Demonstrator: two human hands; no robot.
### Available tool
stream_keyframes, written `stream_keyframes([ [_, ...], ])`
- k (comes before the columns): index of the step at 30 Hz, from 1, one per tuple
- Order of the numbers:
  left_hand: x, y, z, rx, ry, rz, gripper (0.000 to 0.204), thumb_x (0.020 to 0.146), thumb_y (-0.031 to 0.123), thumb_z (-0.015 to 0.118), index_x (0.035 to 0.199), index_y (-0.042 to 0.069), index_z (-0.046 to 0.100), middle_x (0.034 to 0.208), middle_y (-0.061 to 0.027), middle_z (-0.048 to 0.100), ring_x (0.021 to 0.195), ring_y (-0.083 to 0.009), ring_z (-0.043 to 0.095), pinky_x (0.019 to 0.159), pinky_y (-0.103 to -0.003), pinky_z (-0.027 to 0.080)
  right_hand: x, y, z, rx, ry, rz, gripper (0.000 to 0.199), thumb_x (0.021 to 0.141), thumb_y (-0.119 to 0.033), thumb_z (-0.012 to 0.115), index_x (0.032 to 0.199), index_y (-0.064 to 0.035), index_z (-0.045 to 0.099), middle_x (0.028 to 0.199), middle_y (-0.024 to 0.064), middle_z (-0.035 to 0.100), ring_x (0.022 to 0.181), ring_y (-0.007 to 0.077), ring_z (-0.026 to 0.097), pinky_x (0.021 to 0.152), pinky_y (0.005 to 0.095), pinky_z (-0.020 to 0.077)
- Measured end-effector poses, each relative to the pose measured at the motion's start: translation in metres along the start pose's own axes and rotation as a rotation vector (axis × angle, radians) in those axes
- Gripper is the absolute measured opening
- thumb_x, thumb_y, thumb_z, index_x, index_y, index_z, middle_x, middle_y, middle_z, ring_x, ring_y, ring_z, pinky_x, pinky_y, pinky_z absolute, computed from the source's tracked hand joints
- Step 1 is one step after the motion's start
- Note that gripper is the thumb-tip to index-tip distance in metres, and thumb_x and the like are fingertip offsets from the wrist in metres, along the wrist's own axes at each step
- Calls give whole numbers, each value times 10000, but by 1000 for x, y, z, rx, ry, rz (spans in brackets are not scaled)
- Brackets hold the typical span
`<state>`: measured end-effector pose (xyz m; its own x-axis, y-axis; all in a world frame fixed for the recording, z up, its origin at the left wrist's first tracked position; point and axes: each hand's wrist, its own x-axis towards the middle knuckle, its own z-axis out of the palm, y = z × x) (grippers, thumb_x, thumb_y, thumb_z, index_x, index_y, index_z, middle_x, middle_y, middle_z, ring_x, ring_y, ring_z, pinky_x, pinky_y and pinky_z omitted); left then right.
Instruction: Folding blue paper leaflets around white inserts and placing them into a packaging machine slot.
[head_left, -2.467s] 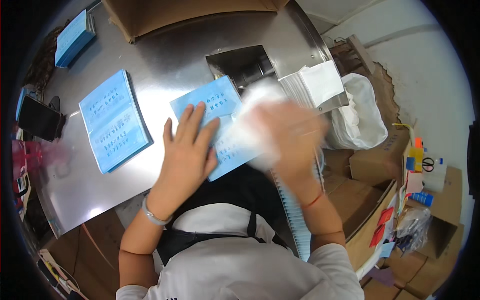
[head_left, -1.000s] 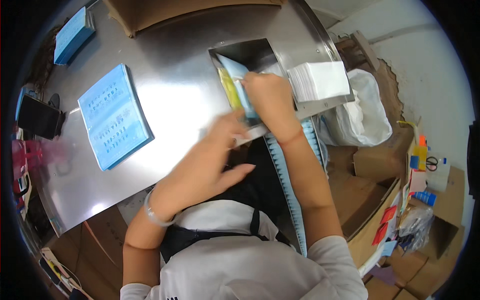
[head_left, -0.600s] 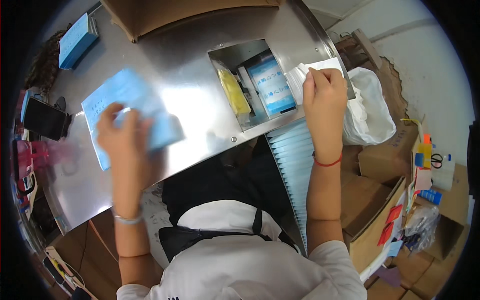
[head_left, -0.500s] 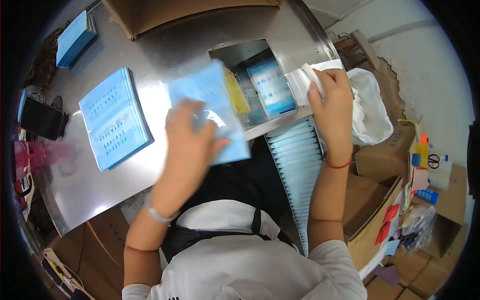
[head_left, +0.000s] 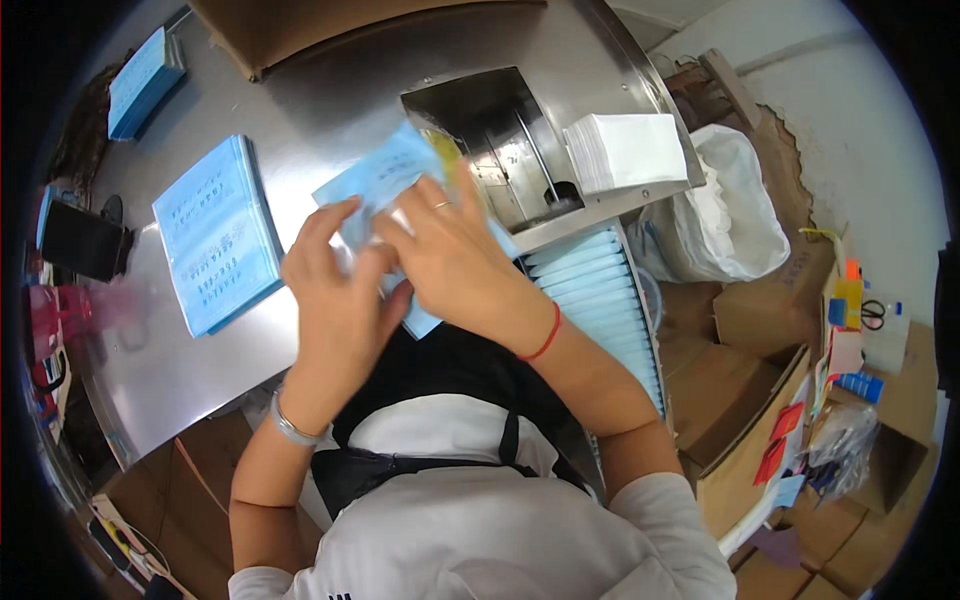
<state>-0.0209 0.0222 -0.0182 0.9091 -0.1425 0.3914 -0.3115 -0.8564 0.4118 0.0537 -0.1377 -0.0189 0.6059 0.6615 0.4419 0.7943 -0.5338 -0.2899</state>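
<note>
My left hand (head_left: pixel 335 290) and my right hand (head_left: pixel 450 255) are both closed on one light blue printed pouch (head_left: pixel 385 180), held over the steel table (head_left: pixel 330 90) just left of a square metal recess (head_left: pixel 490 140). A bit of white material shows between my fingers at the pouch. A stack of the same blue pouches (head_left: pixel 215 235) lies to the left of my hands. A stack of white folded sheets (head_left: pixel 625 150) sits to the right of the recess.
A row of filled blue pouches (head_left: pixel 600 290) stands on edge below the table's right end. A white bag (head_left: pixel 725 215) and cardboard boxes (head_left: pixel 760 310) are at the right. Another blue stack (head_left: pixel 140 80) lies far left, by a black device (head_left: pixel 80 240).
My left hand brought a blue pouch from the left stack to the middle. My right hand left the white sheets and joined it on the pouch.
</note>
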Motion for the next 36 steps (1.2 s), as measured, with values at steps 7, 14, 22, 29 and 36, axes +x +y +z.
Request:
stream_keyframes([
  [7, 30, 9, -1, 287, -75, -61, 488, 690, 273, 851, 1085, 90, 630, 1532, -206, 344, 1422, -487, 273, 1031, -717, 272, -19, 56, -76, -331, 514, 437, 204, 854, -27, 634, 1041, 39, 683, 1026, 149, 620, 925, 303, 551, 815, 410, 477],
  [14, 53, 6, 1, 340, -202, 30, 564, 765, 500, 746, 1096, 60, 625, 1418, -263, 466, 1088, -342, 576, 950, -495, 439, -31, 70, -83, -491, 274, 460, 214, 860, -48, 640, 1048, 39, 696, 970, 133, 584, 883, 317, 539, 791, 416, 476],
  [22, 10, 16, -3, 52, -209, 33, 547, 740, 157, 721, 1255, 47, 575, 1366, -249, 490, 835, -300, 620, 727, -384, 546, -37, 55, -103, -308, 303, 150, 345, 787, -6, 610, 1126, 11, 676, 1091, 139, 641, 1021, 344, 602, 894, 427, 476],
  [29, 34, -2, -2, -260, -239, -36, 702, 710, -48, 742, 1368, 98, 545, 1473, -169, 393, 869, -313, 628, 791, -397, 543, -19, 5, -19, -213, 71, 83, 195, 827, -119, 630, 997, -52, 696, 976, 176, 647, 893, 302, 667, 932, 570, 482],
  [36, 25, 44, -16, -823, -465, 81, 448, 798, -6, 702, 1211, 69, 547, 1440, -252, 422, 1256, -446, 500, 1025, -422, 464, 18, 67, -13, -271, -279, 432, 137, 879, -145, 605, 901, -54, 705, 855, 206, 671, 773, 404, 637, 708, 408, 533],
])
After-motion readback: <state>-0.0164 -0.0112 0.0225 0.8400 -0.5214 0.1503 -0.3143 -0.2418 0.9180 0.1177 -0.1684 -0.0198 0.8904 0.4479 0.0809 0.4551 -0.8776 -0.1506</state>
